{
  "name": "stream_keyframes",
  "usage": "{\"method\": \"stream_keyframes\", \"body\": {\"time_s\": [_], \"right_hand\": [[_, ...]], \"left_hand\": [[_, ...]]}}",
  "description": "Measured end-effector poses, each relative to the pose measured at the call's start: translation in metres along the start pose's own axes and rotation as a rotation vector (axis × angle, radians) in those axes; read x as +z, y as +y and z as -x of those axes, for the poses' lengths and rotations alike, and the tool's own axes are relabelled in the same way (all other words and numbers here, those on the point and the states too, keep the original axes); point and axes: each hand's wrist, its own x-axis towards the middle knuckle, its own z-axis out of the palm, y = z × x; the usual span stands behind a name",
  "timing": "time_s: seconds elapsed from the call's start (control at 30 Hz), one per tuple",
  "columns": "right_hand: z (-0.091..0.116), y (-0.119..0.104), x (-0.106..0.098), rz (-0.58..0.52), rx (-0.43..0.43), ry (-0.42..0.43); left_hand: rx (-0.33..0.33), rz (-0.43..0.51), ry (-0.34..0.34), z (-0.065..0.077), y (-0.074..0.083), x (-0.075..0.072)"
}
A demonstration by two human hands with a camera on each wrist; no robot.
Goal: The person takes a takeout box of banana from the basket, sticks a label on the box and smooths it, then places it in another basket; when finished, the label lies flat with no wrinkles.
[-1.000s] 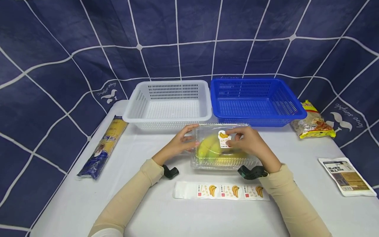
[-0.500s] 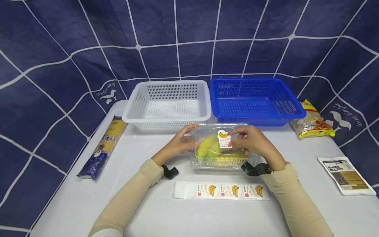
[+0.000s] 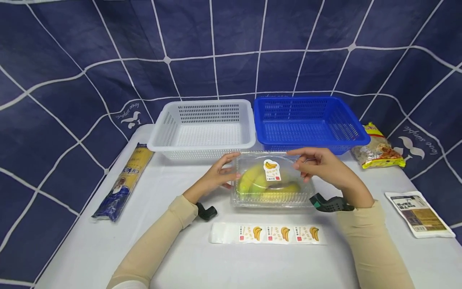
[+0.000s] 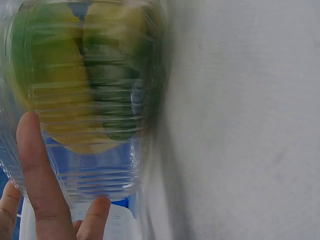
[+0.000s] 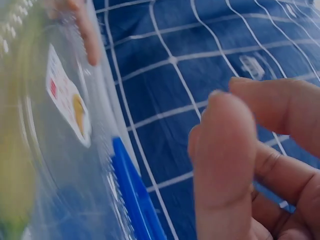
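A clear plastic clamshell box (image 3: 252, 198) stands closed in front of the baskets, with bananas (image 3: 251, 180) inside. On its lid is a white banana label (image 3: 272, 170). My left hand (image 3: 218, 172) steadies the box's left end, fingertips touching the wall; in the left wrist view one straight finger (image 4: 37, 170) lies along the ribbed side. My right hand (image 3: 321, 166) is over the lid's right end, fingers loosely bent. Nothing shows between its thumb (image 5: 225, 150) and forefinger in the right wrist view. Nearer me lies a backing strip (image 3: 223, 233) bearing three more banana labels.
A white basket (image 3: 202, 147) and a blue basket (image 3: 314, 145) stand side by side behind the box. A pasta packet (image 3: 124, 180) lies at left. At right are a yellow-edged food bag (image 3: 379, 150) and a white-and-brown pouch (image 3: 420, 214).
My right hand has left the label and moved right, toward the box's right end. The label stays on the lid. My left hand has kept its place at the left end.
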Motion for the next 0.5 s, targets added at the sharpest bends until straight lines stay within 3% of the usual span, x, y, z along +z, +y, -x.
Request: {"method": "stream_keyframes", "body": {"time_s": [0.23,0.5], "right_hand": [[0.011,0.018,-0.031,-0.028,-0.081,0.122],[0.026,0.046,-0.063,-0.097,-0.02,0.285]], "left_hand": [[-0.01,-0.006,0.003,0.001,0.0,0.0],[-0.005,-0.024,-0.047,0.002,0.002,-0.002]]}}
